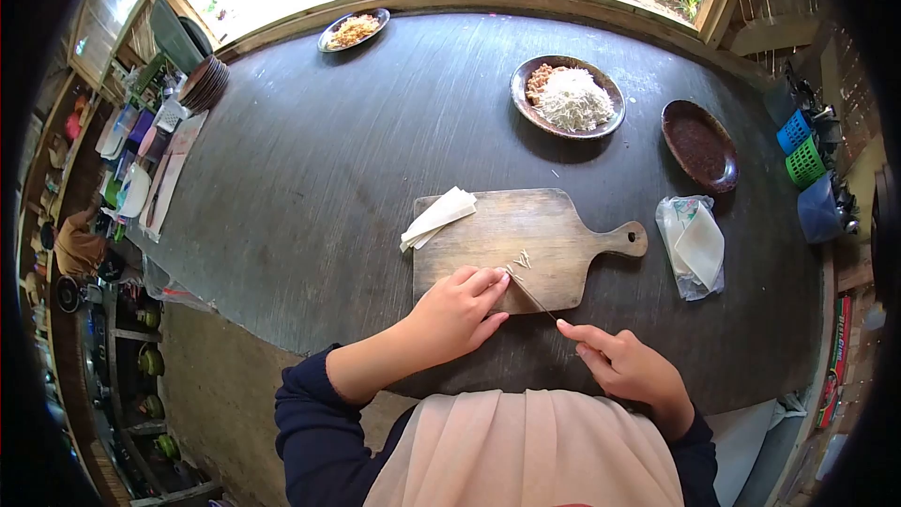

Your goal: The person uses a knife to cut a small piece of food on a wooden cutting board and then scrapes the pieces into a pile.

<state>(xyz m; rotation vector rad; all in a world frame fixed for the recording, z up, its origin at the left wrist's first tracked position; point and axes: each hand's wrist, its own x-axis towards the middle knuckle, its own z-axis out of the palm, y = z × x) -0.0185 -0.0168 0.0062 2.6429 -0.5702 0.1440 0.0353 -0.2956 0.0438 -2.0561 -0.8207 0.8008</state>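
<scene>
Gripping knife (533, 298), right hand (624, 366) | blade points far-left, diagonal | left hand (460, 312) curled on board (544, 225)

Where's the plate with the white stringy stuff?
In the head view, the plate sits far across the table, to the right, beyond the cutting board and just left of the dark brown dish.

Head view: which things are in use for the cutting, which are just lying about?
In use: cutting board, knife in right hand, left hand by the shreds.
Lying about: folded wrappers, plate of shredded food, empty brown plate, bagged wrappers, far plate.
</scene>
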